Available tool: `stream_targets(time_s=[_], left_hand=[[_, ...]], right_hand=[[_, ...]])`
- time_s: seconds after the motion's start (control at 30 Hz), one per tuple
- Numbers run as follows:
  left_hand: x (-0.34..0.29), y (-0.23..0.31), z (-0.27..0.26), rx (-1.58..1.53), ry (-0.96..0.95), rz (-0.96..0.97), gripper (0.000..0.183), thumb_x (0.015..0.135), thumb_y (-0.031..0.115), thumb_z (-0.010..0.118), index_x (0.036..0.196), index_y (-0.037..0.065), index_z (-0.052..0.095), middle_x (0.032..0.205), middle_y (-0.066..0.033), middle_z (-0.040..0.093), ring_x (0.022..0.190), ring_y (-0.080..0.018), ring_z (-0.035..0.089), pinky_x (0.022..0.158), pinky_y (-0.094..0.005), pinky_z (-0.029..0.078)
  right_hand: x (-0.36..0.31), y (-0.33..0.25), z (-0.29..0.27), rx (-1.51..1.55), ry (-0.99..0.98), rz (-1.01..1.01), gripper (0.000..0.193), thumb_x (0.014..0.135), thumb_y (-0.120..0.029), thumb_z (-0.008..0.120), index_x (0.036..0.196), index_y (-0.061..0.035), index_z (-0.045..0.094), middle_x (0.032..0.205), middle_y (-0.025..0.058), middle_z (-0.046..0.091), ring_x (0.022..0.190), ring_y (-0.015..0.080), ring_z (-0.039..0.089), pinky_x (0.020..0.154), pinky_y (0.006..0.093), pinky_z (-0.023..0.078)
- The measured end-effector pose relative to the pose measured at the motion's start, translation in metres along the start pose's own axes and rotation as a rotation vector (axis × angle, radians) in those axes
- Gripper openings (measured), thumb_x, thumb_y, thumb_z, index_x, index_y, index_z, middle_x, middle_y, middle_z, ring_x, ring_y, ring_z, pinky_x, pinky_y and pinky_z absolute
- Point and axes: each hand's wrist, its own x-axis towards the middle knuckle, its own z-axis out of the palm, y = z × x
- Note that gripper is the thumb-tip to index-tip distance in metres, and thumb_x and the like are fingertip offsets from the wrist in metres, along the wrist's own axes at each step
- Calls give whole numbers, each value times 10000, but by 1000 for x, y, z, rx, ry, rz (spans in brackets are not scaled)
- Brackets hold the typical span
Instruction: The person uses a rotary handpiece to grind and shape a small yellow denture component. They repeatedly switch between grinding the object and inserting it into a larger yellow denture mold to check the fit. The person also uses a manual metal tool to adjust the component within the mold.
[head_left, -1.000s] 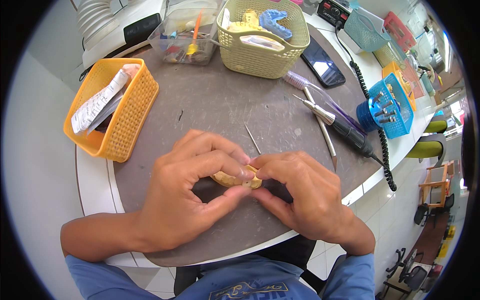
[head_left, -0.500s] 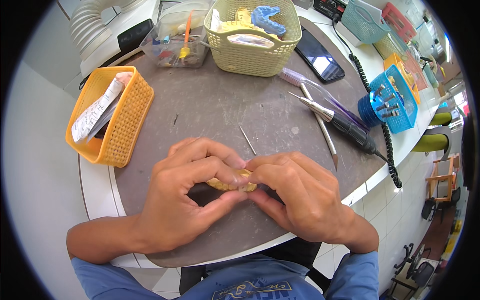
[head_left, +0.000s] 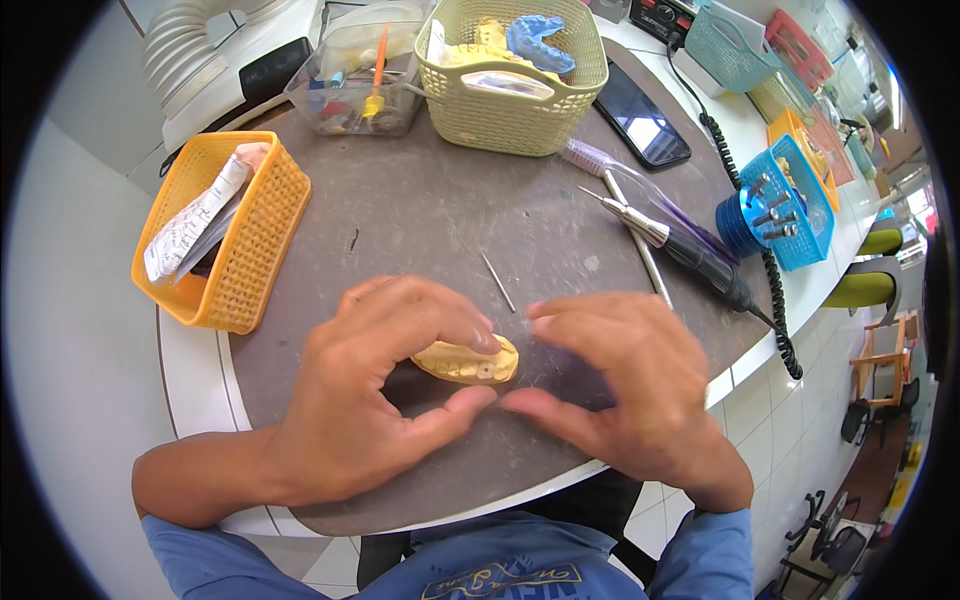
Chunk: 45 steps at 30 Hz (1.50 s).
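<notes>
A yellow plaster dental cast (head_left: 455,366) with a row of teeth lies on the brown work mat between my hands. One tooth toward its right end looks paler than the others. My left hand (head_left: 365,385) curves around the cast's left side. Its fingertips reach over the far edge, and its thumb lies just off the near edge, apart from the fingers. To the right, my right hand (head_left: 630,385) is off the cast, thumb and fingers spread with nothing between them. Beyond the cast is a thin metal bur (head_left: 497,281).
An orange basket (head_left: 270,225) with papers stands left. At the back are a clear bin (head_left: 350,118) and a green basket (head_left: 500,115) holding casts. Rightward lie a phone (head_left: 645,115), a rotary handpiece (head_left: 690,255) with coiled cord, a metal-handled tool (head_left: 650,265) and a blue bur stand (head_left: 738,220).
My right hand has let go of the cast and drawn back to the right, its fingers opening. The left thumb has parted from the cast, so more of its teeth show.
</notes>
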Motion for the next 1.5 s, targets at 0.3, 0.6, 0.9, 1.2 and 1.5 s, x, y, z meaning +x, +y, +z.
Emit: stream_targets(time_s=[0.3, 0.6, 0.9, 1.2, 1.5], left_hand=[[0, -3, -1, 50, -22, 41, 220, 736, -16, 816, 922, 57, 722, 1059, -110, 699, 971, -219, 690, 841, -331, 534], [-1, -5, 3, -37, 15, 49, 262, 735, -27, 826, 954, 50, 705, 1066, -125, 701, 940, -221, 727, 805, -318, 568], [-1, -6, 3, -33, 11, 63, 293, 729, -13, 838, 982, 51, 706, 1071, -126, 701, 943, -232, 729, 809, -321, 566], [0, -7, 2, -56, -3, 92, 268, 737, -25, 828, 966, 23, 697, 1089, -125, 694, 925, -206, 719, 785, -300, 562], [1, -9, 2, -79, -12, 101, 252, 754, -25, 815, 963, 14, 681, 1096, -118, 680, 925, -201, 706, 779, -287, 559]], right_hand=[[-14, 15, -29, -219, -151, 205, 298, 750, -72, 852, 1019, -17, 737, 956, 113, 691, 842, 262, 657, 707, 337, 525], [-7, 6, -33, -78, -46, 236, 171, 772, 27, 793, 920, -24, 726, 844, 106, 680, 731, 212, 649, 627, 305, 505], [14, -6, -31, 193, -100, 76, 202, 771, -39, 834, 953, -13, 749, 830, 108, 708, 695, 192, 671, 579, 287, 515], [27, -9, -20, 232, -142, 43, 203, 772, -41, 838, 951, -17, 747, 840, 107, 729, 698, 205, 696, 597, 298, 540], [37, -14, -22, 109, -251, -29, 219, 740, -53, 837, 935, -48, 738, 861, 84, 714, 697, 230, 688, 589, 329, 526]])
